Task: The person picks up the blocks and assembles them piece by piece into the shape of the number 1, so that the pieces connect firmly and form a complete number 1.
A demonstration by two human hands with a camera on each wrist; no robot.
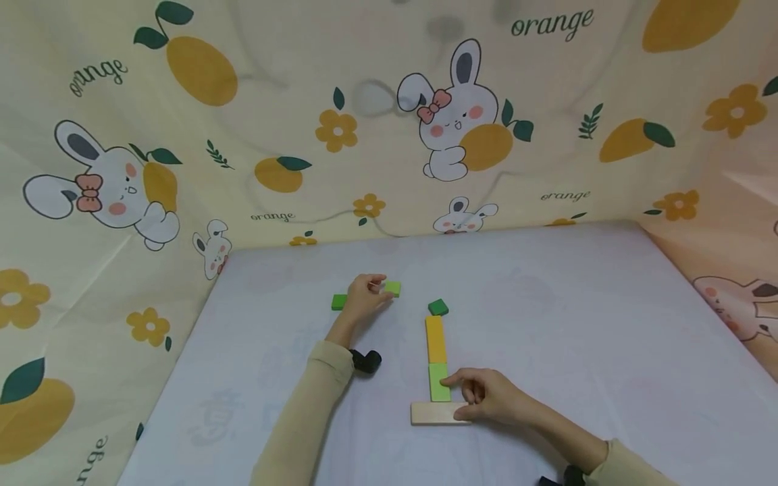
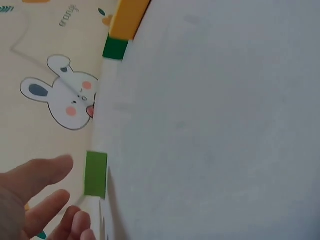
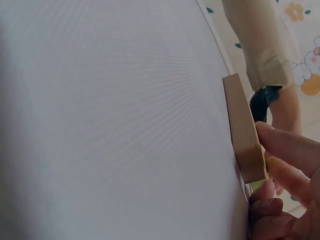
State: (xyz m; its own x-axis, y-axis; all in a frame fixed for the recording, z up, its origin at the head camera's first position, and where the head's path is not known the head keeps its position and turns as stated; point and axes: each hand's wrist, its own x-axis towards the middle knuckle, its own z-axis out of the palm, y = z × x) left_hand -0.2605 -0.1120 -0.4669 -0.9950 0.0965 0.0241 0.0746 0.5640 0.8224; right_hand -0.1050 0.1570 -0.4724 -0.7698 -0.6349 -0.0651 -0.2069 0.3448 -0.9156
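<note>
My left hand [image 1: 367, 295] reaches over the far part of the table, its thumb and fingers apart beside a light green block [image 1: 393, 289]. A gap shows between those fingers and the block [image 2: 96, 174] in the left wrist view. My right hand [image 1: 495, 397] holds the right end of a plain wooden block [image 1: 434, 414] with the thumb, while its index fingertip touches another light green block [image 1: 439, 383]. That green block adjoins the wooden one, and a yellow-orange block [image 1: 435, 339] continues the line away from me. A dark green block [image 1: 437, 307] sits askew just beyond it.
Another green block [image 1: 338, 302] lies left of my left hand, partly hidden by it. The white tabletop [image 1: 547, 304] meets a printed cloth backdrop [image 1: 377, 155] at the back and sides. Dark bands [image 1: 367, 362] circle the wrists.
</note>
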